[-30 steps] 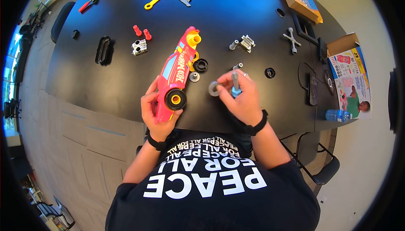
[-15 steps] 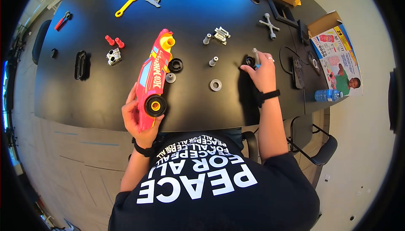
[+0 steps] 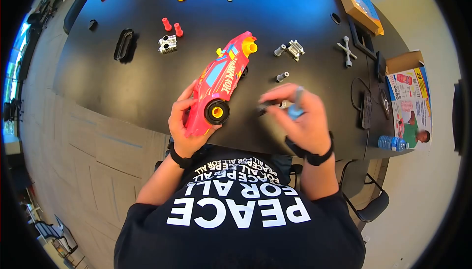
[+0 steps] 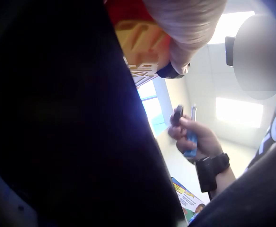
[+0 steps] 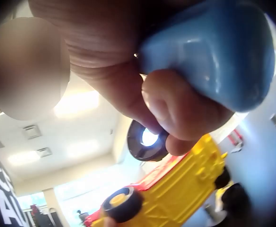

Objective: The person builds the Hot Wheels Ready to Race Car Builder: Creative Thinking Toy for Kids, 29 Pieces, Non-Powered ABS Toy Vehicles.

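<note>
The left hand (image 3: 191, 126) has its fingers curled round the near end of the car (image 3: 214, 78), which extends ahead of them. At the right hand (image 3: 310, 121), thumb and finger pinch a black ring (image 5: 133, 144) at their tips; the blue driver (image 3: 295, 112) is tucked behind it, in the same hand. I think the left fingers should grip firmly, while the right ones bring the ring flat and square to the car, without the driver knocking it.
</note>
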### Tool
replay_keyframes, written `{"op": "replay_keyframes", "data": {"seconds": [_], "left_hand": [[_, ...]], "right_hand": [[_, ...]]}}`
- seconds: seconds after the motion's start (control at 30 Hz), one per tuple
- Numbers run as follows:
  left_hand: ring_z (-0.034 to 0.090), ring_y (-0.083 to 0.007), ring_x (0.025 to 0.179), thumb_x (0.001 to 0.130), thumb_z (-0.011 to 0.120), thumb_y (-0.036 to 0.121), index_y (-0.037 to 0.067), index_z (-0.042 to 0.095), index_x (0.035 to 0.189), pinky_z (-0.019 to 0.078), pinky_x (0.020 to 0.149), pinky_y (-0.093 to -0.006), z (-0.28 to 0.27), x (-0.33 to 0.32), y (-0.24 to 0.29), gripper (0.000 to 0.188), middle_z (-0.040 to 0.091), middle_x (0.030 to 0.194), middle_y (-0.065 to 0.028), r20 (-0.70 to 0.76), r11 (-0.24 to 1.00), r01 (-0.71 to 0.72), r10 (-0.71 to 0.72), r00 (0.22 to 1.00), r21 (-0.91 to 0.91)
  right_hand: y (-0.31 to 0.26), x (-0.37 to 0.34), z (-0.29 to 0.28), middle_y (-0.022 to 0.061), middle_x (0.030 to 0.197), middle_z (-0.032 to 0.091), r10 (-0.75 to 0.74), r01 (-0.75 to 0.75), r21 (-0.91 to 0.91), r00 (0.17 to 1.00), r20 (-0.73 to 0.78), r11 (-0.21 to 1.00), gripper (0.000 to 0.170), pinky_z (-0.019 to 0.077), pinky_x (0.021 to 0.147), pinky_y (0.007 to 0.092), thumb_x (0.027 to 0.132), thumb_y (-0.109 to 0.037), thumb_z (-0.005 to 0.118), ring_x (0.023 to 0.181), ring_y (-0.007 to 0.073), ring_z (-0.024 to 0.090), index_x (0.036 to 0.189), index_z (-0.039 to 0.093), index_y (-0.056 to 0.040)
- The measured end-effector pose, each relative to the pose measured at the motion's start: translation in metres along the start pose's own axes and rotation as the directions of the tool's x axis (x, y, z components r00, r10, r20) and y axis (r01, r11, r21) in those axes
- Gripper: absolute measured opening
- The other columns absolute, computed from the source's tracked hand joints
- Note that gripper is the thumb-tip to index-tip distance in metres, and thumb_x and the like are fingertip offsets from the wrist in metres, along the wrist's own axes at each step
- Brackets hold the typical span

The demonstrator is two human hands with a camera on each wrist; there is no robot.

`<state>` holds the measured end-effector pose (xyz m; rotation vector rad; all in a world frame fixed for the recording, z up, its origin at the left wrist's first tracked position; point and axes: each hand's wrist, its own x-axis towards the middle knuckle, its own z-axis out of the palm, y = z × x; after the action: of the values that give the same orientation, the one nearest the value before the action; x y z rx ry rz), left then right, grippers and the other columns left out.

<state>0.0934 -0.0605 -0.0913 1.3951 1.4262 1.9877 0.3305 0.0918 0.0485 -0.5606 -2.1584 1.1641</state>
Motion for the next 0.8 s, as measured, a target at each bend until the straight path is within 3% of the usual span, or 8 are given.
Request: {"op": "replay_keyframes", "data": {"seconds": [0.07,0.2,0.27,0.43,0.53,0.6,0.63,0.8], "left_hand": [[0.058,-0.0419,0.148,0.076,0.105,0.028,0.005,0.055,0.133,0.0497,0.119,-0.0500,0.001,0.000,-0.002,0.079,0.050,0.163,-0.0358,0.016,1.000,-0.008,0.008,1.000,0.017],[0.058,-0.0425,0.147,0.076,0.105,0.027,0.005,0.055,0.134,0.0507,0.119,-0.0502,0.003,0.001,0.001,0.080,0.051,0.162,-0.0360,-0.003,0.999,-0.025,0.025,1.000,0.030],[0.058,-0.0427,0.148,0.076,0.105,0.026,0.005,0.055,0.134,0.0511,0.118,-0.0501,0.002,0.000,0.002,0.080,0.051,0.162,-0.0360,-0.014,0.999,-0.018,0.018,1.000,0.044],[0.059,-0.0432,0.147,0.077,0.104,0.023,0.004,0.055,0.134,0.0528,0.117,-0.0493,0.001,0.001,0.002,0.078,0.052,0.161,-0.0364,0.014,0.999,-0.004,0.004,1.000,0.041],[0.060,-0.0431,0.145,0.078,0.104,0.023,0.004,0.054,0.133,0.0540,0.116,-0.0492,0.004,0.001,0.000,0.076,0.052,0.161,-0.0367,0.002,1.000,-0.004,0.004,1.000,-0.002],[0.058,-0.0422,0.147,0.081,0.102,0.022,0.003,0.054,0.134,0.0528,0.117,-0.0502,0.003,0.001,0.002,0.074,0.049,0.163,-0.0366,0.014,1.000,0.005,-0.005,1.000,0.001],[0.056,-0.0413,0.149,0.085,0.099,0.021,0.003,0.053,0.136,0.0516,0.119,-0.0512,0.002,0.001,0.004,0.071,0.047,0.165,-0.0365,0.027,1.000,0.011,-0.011,1.000,0.007],[0.059,-0.0418,0.146,0.082,0.101,0.020,0.003,0.054,0.134,0.0537,0.117,-0.0499,0.001,0.002,0.002,0.072,0.050,0.163,-0.0365,0.022,0.999,0.004,-0.005,1.000,0.034]], "right_hand": [[-0.018,0.018,0.020,0.0114,0.110,0.075,-0.121,0.122,-0.009,0.992,0.044,0.993,0.027,0.0584,0.085,0.0356,0.088,0.010,0.077,0.097,0.0245,0.073,0.112,0.080,-0.0028],[-0.017,0.030,0.055,0.0101,0.110,0.072,-0.163,0.160,0.038,0.984,0.069,0.986,0.029,0.0580,0.083,0.0358,0.087,0.009,0.077,0.097,0.0273,0.072,0.112,0.081,-0.0047],[-0.015,0.032,0.062,0.0122,0.108,0.068,-0.106,0.105,0.018,0.985,0.138,0.994,0.026,0.0585,0.085,0.0408,0.087,0.008,0.076,0.097,0.0322,0.071,0.110,0.077,-0.0025],[-0.019,0.034,0.064,0.0110,0.109,0.066,-0.133,0.149,-0.107,0.981,0.141,0.983,0.029,0.0588,0.083,0.0409,0.088,0.006,0.079,0.095,0.0313,0.070,0.115,0.076,-0.0027],[-0.017,0.029,0.064,0.0107,0.111,0.065,-0.160,0.171,-0.080,0.979,0.124,0.982,0.034,0.0593,0.082,0.0410,0.087,0.005,0.081,0.095,0.0303,0.071,0.119,0.075,-0.0028],[-0.009,0.022,0.070,0.0100,0.116,0.064,-0.141,0.133,0.086,0.986,0.094,0.987,0.038,0.0592,0.081,0.0398,0.086,0.007,0.082,0.094,0.0278,0.071,0.123,0.076,-0.0032],[-0.008,0.020,0.071,0.0100,0.116,0.064,-0.136,0.128,0.086,0.986,0.093,0.988,0.038,0.0592,0.081,0.0398,0.086,0.007,0.082,0.094,0.0278,0.071,0.123,0.076,-0.0032],[-0.011,0.015,0.071,0.0083,0.122,0.064,-0.123,0.132,-0.052,0.981,0.148,0.990,0.048,0.0592,0.083,0.0379,0.082,0.009,0.082,0.093,0.0255,0.069,0.127,0.076,-0.0053]]}}
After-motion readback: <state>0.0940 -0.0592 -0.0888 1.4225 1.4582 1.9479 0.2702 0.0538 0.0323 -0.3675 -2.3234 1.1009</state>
